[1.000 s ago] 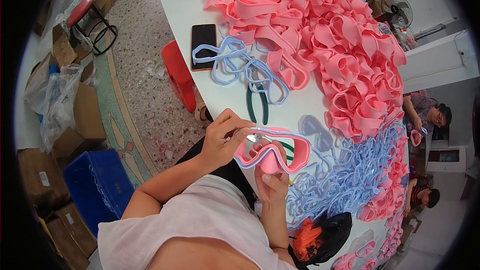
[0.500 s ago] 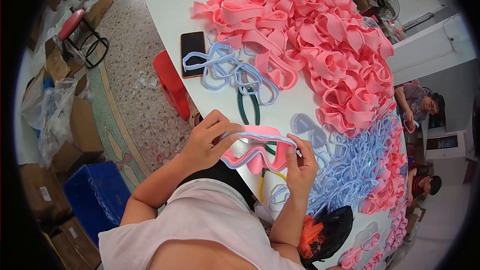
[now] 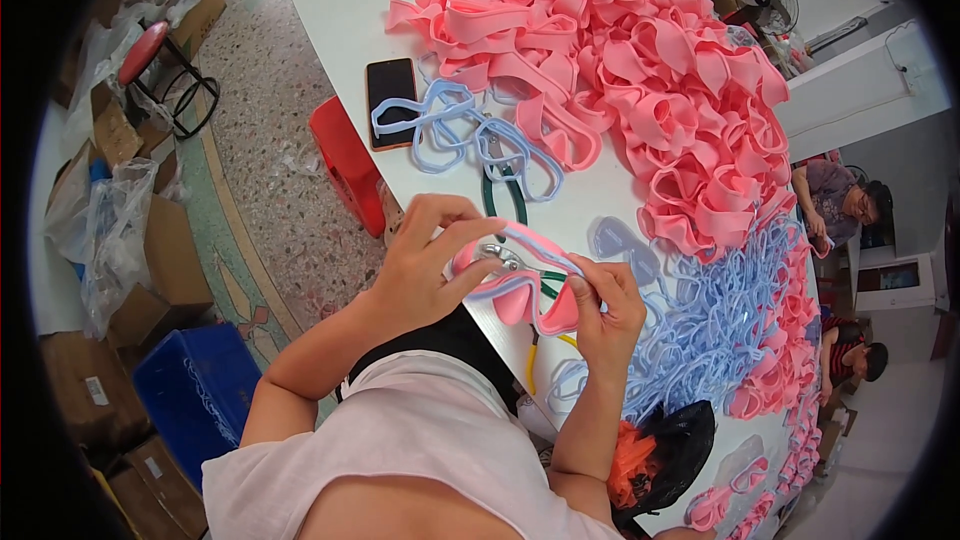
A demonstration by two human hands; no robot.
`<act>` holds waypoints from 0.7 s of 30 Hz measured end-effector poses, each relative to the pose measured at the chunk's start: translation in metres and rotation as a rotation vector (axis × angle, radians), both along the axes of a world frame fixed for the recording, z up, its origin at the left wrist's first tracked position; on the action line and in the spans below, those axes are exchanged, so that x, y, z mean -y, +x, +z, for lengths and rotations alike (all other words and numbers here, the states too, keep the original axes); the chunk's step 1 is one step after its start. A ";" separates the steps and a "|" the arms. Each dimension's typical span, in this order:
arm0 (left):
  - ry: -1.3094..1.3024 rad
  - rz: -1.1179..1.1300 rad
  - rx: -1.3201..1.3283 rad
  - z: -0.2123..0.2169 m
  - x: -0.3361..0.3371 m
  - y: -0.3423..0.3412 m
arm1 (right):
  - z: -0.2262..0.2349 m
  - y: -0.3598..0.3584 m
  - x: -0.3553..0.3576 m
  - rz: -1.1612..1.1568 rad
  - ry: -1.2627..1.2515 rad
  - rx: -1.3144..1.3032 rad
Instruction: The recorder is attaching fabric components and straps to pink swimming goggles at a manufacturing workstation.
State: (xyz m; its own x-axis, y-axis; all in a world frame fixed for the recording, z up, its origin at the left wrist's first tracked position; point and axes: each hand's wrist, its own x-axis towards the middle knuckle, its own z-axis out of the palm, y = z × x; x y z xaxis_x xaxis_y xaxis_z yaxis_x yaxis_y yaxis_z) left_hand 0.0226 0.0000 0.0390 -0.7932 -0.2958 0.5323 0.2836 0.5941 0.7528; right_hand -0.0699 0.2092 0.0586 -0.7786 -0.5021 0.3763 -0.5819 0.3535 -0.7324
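A pink goggle frame with a light blue rim is held up between my two hands, above the table's near edge. My left hand has thumb and index finger around its left end. My right hand pinches the right end between thumb and fingers. Through the frame's opening, metal and green parts of a tool show, their full shape hidden. Beyond my hands lie green-handled pliers, partly under loose light blue goggle rims. Clear lens-shaped pieces rest near my right hand.
A large heap of pink frames covers the far table, with a tangle of blue rims at right. A phone lies at the left edge. Beside the table stand a red stool and a blue bin. Other people sit at right.
The goggle frame has tilted and bent between my hands, its upper edge now sloping down to the right. My left fingers have spread and shifted on its left end.
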 end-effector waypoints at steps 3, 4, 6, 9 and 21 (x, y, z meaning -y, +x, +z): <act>-0.285 -0.016 -0.049 -0.008 0.004 0.013 | 0.002 0.003 -0.002 -0.086 -0.031 -0.017; -0.388 0.018 -0.037 -0.008 -0.001 0.012 | 0.003 0.005 -0.001 -0.094 -0.018 -0.037; -0.492 0.057 -0.024 -0.009 -0.005 0.010 | 0.003 0.007 0.001 -0.098 -0.006 -0.057; -0.545 0.042 -0.050 -0.017 -0.006 0.008 | 0.002 0.008 0.002 -0.064 -0.025 -0.152; -0.581 -0.093 -0.182 -0.031 0.003 0.007 | -0.002 0.008 -0.007 -0.047 -0.020 -0.142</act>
